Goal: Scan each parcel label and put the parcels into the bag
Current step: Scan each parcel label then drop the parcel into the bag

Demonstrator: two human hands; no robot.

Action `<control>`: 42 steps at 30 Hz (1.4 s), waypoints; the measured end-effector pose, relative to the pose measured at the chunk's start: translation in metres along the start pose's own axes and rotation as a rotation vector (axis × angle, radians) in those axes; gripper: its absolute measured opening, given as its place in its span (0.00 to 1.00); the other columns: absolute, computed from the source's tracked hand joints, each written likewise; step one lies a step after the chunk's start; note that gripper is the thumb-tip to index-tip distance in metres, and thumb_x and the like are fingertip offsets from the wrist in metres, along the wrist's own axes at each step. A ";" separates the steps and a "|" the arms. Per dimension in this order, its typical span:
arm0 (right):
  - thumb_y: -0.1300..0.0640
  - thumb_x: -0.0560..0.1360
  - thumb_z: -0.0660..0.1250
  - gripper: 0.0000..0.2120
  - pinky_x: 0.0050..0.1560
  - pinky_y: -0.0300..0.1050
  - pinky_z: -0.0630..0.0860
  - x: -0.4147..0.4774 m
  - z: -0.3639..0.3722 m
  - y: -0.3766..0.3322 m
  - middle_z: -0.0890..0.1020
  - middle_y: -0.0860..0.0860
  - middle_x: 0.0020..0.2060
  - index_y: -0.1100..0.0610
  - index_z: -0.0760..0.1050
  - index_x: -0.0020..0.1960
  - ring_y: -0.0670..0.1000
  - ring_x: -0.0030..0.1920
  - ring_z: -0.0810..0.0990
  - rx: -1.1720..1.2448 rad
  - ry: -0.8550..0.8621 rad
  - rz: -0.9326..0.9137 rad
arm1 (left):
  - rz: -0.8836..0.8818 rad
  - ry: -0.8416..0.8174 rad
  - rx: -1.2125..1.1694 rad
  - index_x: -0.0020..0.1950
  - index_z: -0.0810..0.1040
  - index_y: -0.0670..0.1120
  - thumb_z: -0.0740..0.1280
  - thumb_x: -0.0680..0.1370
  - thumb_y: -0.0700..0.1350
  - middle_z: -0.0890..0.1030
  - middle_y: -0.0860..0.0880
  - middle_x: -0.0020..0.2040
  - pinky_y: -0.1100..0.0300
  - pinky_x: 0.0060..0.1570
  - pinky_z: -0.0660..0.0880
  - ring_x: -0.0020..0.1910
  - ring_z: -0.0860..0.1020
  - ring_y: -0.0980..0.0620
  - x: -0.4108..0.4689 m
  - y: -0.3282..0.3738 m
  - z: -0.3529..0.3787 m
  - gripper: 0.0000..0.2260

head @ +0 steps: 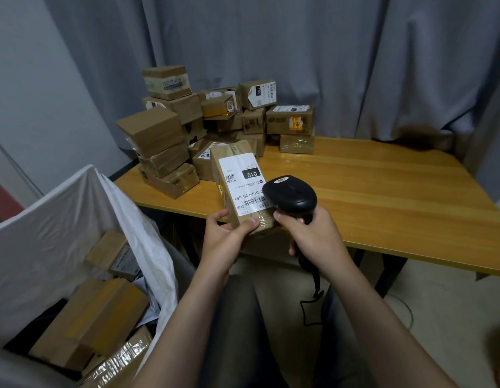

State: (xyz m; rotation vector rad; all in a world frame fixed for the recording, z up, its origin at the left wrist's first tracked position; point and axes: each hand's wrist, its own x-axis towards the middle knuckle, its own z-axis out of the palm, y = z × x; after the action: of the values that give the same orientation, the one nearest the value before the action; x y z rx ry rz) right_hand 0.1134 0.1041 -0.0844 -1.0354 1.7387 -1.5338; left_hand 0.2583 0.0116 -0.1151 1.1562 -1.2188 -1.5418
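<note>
Head view takes in the parcel point(240, 191), a long brown cardboard box wrapped in clear tape, held tilted above the near edge of the table point(383, 191). Its white label point(235, 169) faces up, with a black block reading "010", a small QR code, a line of large print and a barcode at the near end.

The left hand point(229, 233) clamps the near end of the box, thumb on top and fingers underneath. The right hand point(313, 233) is wrapped round the handle of a black scanner point(291, 194), whose rounded head sits just over the near right corner of the label. A black cable point(313, 289) hangs from the handle.

The table is glossy orange-brown wood with dark legs. Grey curtains point(299, 51) hang behind it, a pale wall point(33, 79) stands to the left, and the floor point(439, 289) is light.

At the table's far left corner rises a pile of parcels point(209, 121), all brown cardboard and many labelled. I count more than a dozen, but they overlap too much for an exact number. Left of the person stands one white bag point(75, 208), open at the top. Three boxes show inside it, one of them with a label. So that makes one scanner, one bag, one table, and one parcel in hand.
</note>
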 end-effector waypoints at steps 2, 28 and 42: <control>0.55 0.79 0.74 0.09 0.26 0.43 0.73 0.000 -0.002 -0.001 0.82 0.54 0.35 0.58 0.79 0.55 0.51 0.22 0.76 0.026 0.007 0.013 | 0.007 0.000 0.006 0.70 0.68 0.48 0.83 0.63 0.48 0.88 0.48 0.50 0.43 0.62 0.79 0.51 0.87 0.50 -0.002 -0.004 0.002 0.40; 0.55 0.82 0.69 0.10 0.27 0.44 0.67 -0.007 -0.016 -0.026 0.74 0.53 0.28 0.58 0.75 0.44 0.51 0.25 0.70 0.065 -0.322 0.156 | 0.467 0.365 0.371 0.78 0.61 0.51 0.80 0.72 0.44 0.65 0.47 0.76 0.52 0.71 0.69 0.74 0.67 0.48 0.036 0.010 -0.012 0.40; 0.55 0.82 0.69 0.10 0.26 0.43 0.66 -0.008 -0.017 -0.024 0.74 0.53 0.28 0.59 0.75 0.45 0.51 0.24 0.70 0.096 -0.308 0.141 | 0.474 0.344 0.374 0.78 0.62 0.51 0.80 0.72 0.44 0.64 0.47 0.77 0.59 0.66 0.66 0.75 0.67 0.48 0.035 0.009 -0.010 0.40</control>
State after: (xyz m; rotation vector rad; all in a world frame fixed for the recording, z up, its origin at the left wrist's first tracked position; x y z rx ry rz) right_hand 0.1073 0.1191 -0.0582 -1.0169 1.4782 -1.2820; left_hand 0.2604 -0.0252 -0.1131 1.1929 -1.4446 -0.7489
